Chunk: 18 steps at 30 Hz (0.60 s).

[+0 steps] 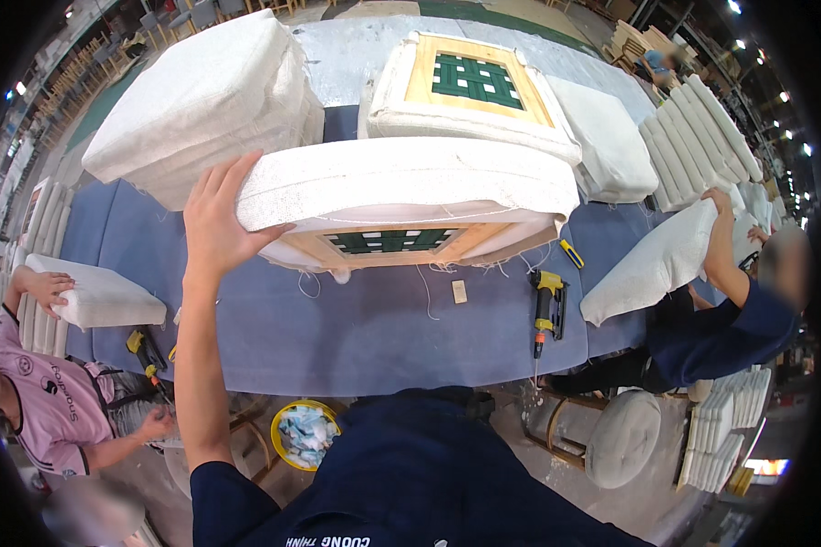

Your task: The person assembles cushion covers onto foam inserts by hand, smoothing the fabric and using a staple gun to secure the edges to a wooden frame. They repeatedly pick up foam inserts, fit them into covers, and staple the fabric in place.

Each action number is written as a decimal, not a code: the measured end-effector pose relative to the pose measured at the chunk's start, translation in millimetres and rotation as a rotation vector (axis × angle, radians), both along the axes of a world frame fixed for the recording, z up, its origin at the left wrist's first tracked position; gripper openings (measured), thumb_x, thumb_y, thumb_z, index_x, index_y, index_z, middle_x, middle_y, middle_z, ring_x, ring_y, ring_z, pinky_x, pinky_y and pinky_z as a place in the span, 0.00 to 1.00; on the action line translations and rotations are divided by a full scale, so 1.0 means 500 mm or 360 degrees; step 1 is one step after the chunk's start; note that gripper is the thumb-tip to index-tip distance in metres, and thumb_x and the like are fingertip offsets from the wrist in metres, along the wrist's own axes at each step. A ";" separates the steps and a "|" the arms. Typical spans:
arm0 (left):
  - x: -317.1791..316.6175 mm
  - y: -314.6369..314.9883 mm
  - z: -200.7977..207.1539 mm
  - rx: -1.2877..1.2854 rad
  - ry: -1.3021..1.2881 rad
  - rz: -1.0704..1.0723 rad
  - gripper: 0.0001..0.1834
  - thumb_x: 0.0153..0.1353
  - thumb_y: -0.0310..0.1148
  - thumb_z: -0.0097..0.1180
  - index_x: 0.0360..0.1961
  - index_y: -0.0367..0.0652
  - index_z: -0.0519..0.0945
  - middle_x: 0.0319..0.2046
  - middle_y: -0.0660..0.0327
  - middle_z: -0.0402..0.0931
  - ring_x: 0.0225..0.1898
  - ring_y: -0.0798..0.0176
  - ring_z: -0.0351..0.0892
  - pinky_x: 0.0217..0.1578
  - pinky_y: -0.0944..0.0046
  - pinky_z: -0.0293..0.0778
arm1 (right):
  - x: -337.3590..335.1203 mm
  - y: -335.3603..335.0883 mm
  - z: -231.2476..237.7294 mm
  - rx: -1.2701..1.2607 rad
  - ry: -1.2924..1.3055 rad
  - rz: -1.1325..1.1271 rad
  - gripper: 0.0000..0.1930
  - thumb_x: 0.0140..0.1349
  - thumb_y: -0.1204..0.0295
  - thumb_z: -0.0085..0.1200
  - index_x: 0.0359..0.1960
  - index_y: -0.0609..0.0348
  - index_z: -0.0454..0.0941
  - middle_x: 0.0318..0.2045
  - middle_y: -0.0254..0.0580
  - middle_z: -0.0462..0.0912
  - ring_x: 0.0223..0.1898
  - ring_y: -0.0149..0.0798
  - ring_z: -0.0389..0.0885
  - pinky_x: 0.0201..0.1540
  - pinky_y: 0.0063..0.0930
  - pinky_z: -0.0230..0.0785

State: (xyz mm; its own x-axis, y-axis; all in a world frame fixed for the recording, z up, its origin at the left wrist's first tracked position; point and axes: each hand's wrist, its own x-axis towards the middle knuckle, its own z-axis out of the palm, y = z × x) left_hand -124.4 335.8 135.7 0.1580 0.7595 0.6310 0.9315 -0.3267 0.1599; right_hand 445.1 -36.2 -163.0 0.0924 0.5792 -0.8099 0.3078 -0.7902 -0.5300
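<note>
My left hand (pixel 221 219) grips the left end of a white-covered chair seat cushion (pixel 410 178), fingers along its outer side and thumb over the front edge. The cushion is tipped on the blue-covered table, its underside partly turned toward me. That underside shows a pale wooden frame and green woven webbing (pixel 397 240). Loose threads hang from the cover's lower edge. My right hand and forearm do not show. To the cushion's right, a yellow and black staple gun (pixel 545 308) lies on the table.
Stacked white cushions (pixel 201 100) stand far left; another stack (pixel 474 87) has a webbed underside upward. A yellow-handled cutter (pixel 572 253) and a small tan block (pixel 459 292) lie on the table (pixel 365 337). Co-workers handle cushions at both sides. A yellow bucket (pixel 278 438) holds scraps below.
</note>
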 end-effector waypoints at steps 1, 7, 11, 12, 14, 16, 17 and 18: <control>0.002 0.000 0.001 0.0001 0.0007 0.0000 0.51 0.35 0.41 0.86 0.67 0.48 0.82 0.60 0.53 0.84 0.60 0.43 0.84 0.59 0.48 0.80 | 0.000 -0.006 -0.001 -0.0006 0.0004 -0.0011 0.22 0.79 0.55 0.55 0.58 0.61 0.84 0.49 0.41 0.91 0.49 0.37 0.89 0.56 0.34 0.80; -0.005 -0.009 -0.010 0.0036 0.0006 0.0006 0.50 0.35 0.45 0.86 0.66 0.49 0.83 0.59 0.56 0.84 0.59 0.46 0.83 0.59 0.49 0.80 | 0.004 -0.036 0.001 -0.0033 0.0021 -0.0061 0.23 0.79 0.53 0.55 0.59 0.61 0.84 0.49 0.42 0.91 0.49 0.37 0.89 0.56 0.34 0.80; 0.027 0.009 -0.013 -0.0005 -0.0014 -0.0051 0.50 0.35 0.44 0.86 0.66 0.49 0.83 0.59 0.56 0.84 0.60 0.47 0.83 0.59 0.49 0.80 | -0.017 -0.089 0.019 -0.0057 0.0032 -0.0213 0.24 0.79 0.53 0.55 0.59 0.61 0.84 0.50 0.42 0.91 0.49 0.37 0.89 0.56 0.34 0.80; -0.001 -0.026 -0.009 0.0009 0.0002 0.0053 0.50 0.35 0.44 0.86 0.66 0.49 0.83 0.59 0.56 0.84 0.60 0.47 0.83 0.59 0.49 0.80 | 0.007 -0.046 0.017 -0.0058 0.0039 -0.0112 0.24 0.79 0.52 0.55 0.60 0.61 0.83 0.50 0.42 0.91 0.49 0.37 0.89 0.56 0.34 0.80; -0.001 -0.022 -0.007 0.0031 0.0017 0.0040 0.50 0.35 0.44 0.86 0.66 0.49 0.83 0.59 0.56 0.84 0.60 0.47 0.83 0.59 0.49 0.80 | 0.004 -0.050 0.013 -0.0054 0.0054 -0.0140 0.24 0.79 0.52 0.55 0.60 0.61 0.83 0.50 0.42 0.91 0.49 0.37 0.89 0.56 0.34 0.80; 0.002 -0.017 -0.005 0.0044 0.0021 0.0025 0.50 0.35 0.44 0.86 0.66 0.49 0.83 0.59 0.56 0.84 0.60 0.47 0.83 0.59 0.48 0.80 | 0.001 -0.055 0.008 -0.0058 0.0062 -0.0171 0.25 0.79 0.52 0.55 0.60 0.61 0.83 0.51 0.42 0.91 0.49 0.37 0.89 0.57 0.34 0.80; 0.002 -0.014 -0.006 0.0051 0.0033 0.0024 0.50 0.35 0.44 0.86 0.66 0.49 0.83 0.59 0.56 0.84 0.60 0.47 0.83 0.59 0.48 0.80 | -0.001 -0.059 0.006 -0.0059 0.0065 -0.0186 0.25 0.79 0.51 0.55 0.60 0.61 0.83 0.51 0.42 0.91 0.49 0.37 0.89 0.57 0.34 0.80; 0.000 -0.012 -0.007 0.0057 0.0044 0.0026 0.50 0.35 0.45 0.86 0.66 0.49 0.83 0.59 0.56 0.84 0.59 0.47 0.83 0.59 0.48 0.80 | -0.003 -0.063 0.004 -0.0060 0.0074 -0.0199 0.25 0.79 0.51 0.55 0.61 0.61 0.83 0.51 0.42 0.91 0.49 0.37 0.89 0.57 0.34 0.80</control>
